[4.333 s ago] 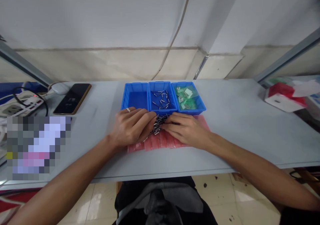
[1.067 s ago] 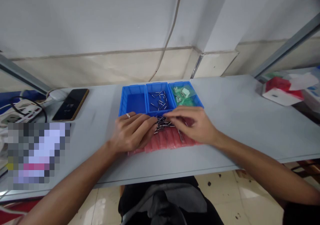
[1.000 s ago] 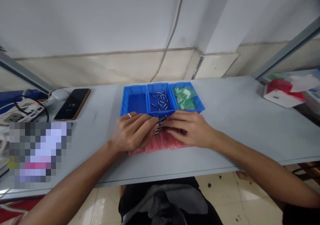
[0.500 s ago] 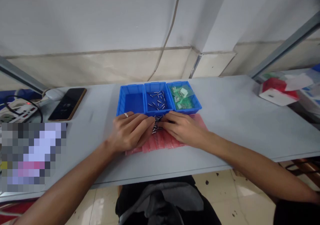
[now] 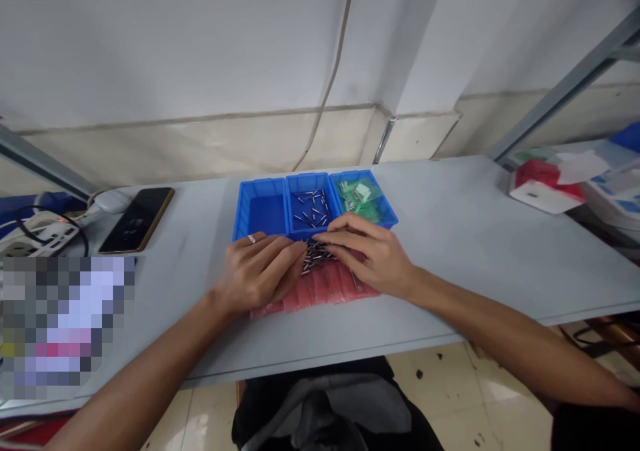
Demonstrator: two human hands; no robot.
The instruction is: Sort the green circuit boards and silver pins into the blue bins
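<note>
Grey tabletop (image 5: 450, 237) spreads in front of you, its near edge just past your lap. Closest to you on it lie red plastic packets (image 5: 320, 287), side by side, with a heap of slim metal pins (image 5: 316, 256) on their far part. Your left hand (image 5: 263, 271) borders the heap on its left, fingers curled inward; whether they enclose anything can't be told. Your right hand (image 5: 373, 254) arches over the heap's right side, fingers reaching toward your left and thumb apart; a pin between the tips can't be made out. One metal piece (image 5: 356, 279) lies apart beneath that palm. Beyond, three blue bins stand in a row: the middle bin (image 5: 308, 180) holds a loose scatter of similar pins, the right bin (image 5: 389, 216) a green bag (image 5: 370, 211). Judging by this, your handling looks partway: many pins remain heaped between your hands. Behind everything rises the wall (image 5: 200, 51).
</note>
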